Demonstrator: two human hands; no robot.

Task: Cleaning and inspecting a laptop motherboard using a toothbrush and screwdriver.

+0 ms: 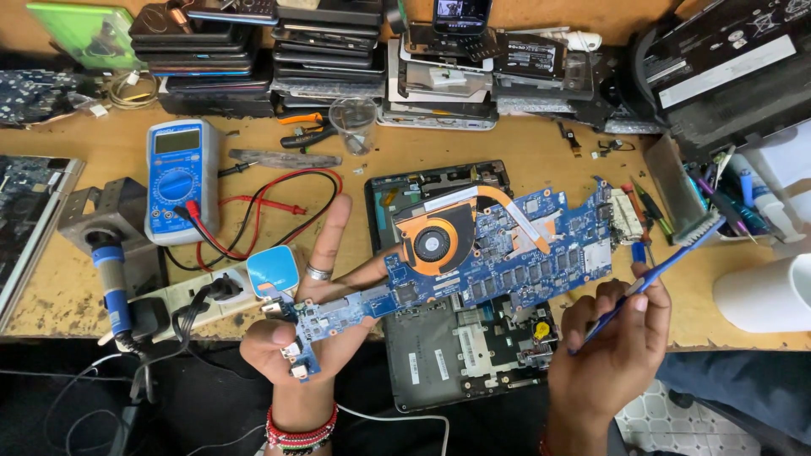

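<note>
My left hand (308, 325) lies palm up under the narrow left end of a blue laptop motherboard (498, 253), thumb pressed on its corner, holding it above the bench. The board carries an orange-ringed fan (432, 241) and a copper heat pipe. My right hand (612, 338) grips the blue handle of a toothbrush (676, 249), whose white bristles point up and right, past the board's right edge. Beneath the board lies an opened dark laptop base (456, 359).
A blue multimeter (179, 177) with red and black leads lies at left, near a soldering iron (114, 291) in its stand and a power strip (207, 291). Stacked laptops and parts line the back. A tool tray (718, 198) and a white cup (764, 295) stand at right.
</note>
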